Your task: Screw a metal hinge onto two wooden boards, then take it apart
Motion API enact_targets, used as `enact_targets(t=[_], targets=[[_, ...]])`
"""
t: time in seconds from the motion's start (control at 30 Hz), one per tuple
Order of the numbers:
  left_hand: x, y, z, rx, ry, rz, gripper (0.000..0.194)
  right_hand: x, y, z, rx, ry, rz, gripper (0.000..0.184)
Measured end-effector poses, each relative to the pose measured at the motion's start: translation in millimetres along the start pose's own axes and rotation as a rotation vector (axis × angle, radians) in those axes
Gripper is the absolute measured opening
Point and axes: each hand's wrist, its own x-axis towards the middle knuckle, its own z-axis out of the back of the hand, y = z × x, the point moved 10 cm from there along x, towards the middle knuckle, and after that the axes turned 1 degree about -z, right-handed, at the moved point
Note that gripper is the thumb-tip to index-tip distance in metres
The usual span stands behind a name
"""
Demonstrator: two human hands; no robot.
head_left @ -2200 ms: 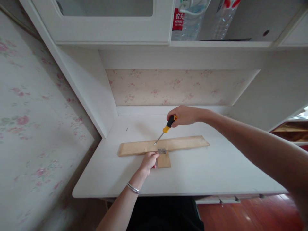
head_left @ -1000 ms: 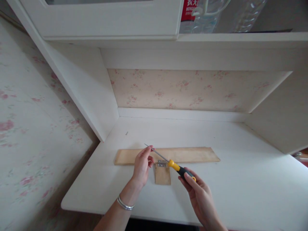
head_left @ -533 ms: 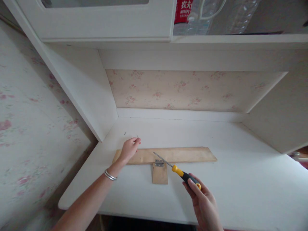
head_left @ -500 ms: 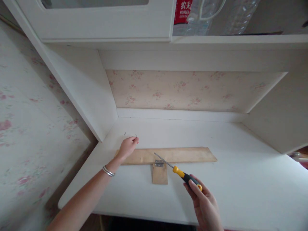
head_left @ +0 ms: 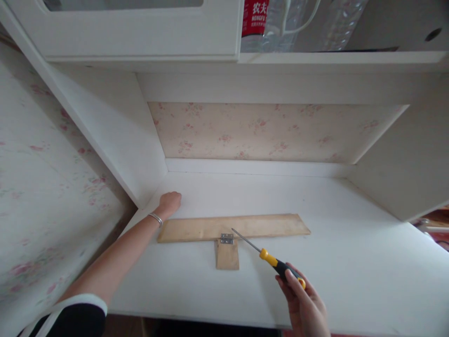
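Note:
My right hand [head_left: 305,299] is wrapped round the black-and-yellow handle of a screwdriver [head_left: 269,258]. Its metal shaft points up and left, with the tip over the long wooden board [head_left: 261,225]. Below that board lies a short wooden piece [head_left: 227,257], and a small metal hinge [head_left: 227,238] bridges the two. Beyond the board's left end, my left hand [head_left: 170,202] is closed low over the desk, back of the hand toward me. Whatever its fingers pinch is hidden.
Everything lies on a white desk [head_left: 351,262]. A white side panel [head_left: 115,135] rises at the left and another closes the right. Overhead hangs a cabinet [head_left: 140,37], whose open shelf holds clear plastic bottles [head_left: 280,28] with a red label.
My left hand has moved left, and the small screws seen near it before are out of sight. The screwdriver has shifted slightly right and down in view.

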Motion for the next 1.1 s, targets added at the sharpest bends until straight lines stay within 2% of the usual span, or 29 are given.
enact_targets(t=[0.2, 0.4, 0.53, 0.67, 0.7, 0.77, 0.9, 1.0, 1.1], targets=[[8, -1, 1.3, 0.036, 0.003, -0.006, 0.031, -1, 7, 8, 0.017, -0.043, 0.019, 0.049], [-7, 2, 20.2, 0.024, -0.053, 0.033, 0.032, -1, 7, 11, 0.043, -0.065, 0.029, 0.048], [-47, -7, 46.5, -0.146, -0.194, 0.066, 0.035, 3, 19, 14, 0.101, -0.075, 0.086, 0.043], [-111, -40, 56.6, -0.538, -0.281, -0.025, 0.031, 4, 42, 8, 0.158, -0.079, 0.192, 0.035], [-126, -52, 52.1, -0.657, -0.249, -0.068, 0.031, 3, 47, 4, 0.17, -0.075, 0.218, 0.033], [-154, -77, 31.9, -0.916, -0.098, -0.096, 0.035, -2, 56, -5, 0.185, -0.072, 0.262, 0.029], [-192, -116, -14.6, -1.33, 0.2, 0.021, 0.04, -17, 68, -30, 0.144, -0.037, 0.339, 0.024], [-202, -138, -35.1, -1.552, 0.344, 0.101, 0.042, -29, 76, -53, 0.062, 0.047, 0.429, 0.024], [-199, -152, -41.9, -1.654, 0.391, 0.153, 0.038, -38, 81, -71, -0.036, 0.111, 0.517, 0.026]])
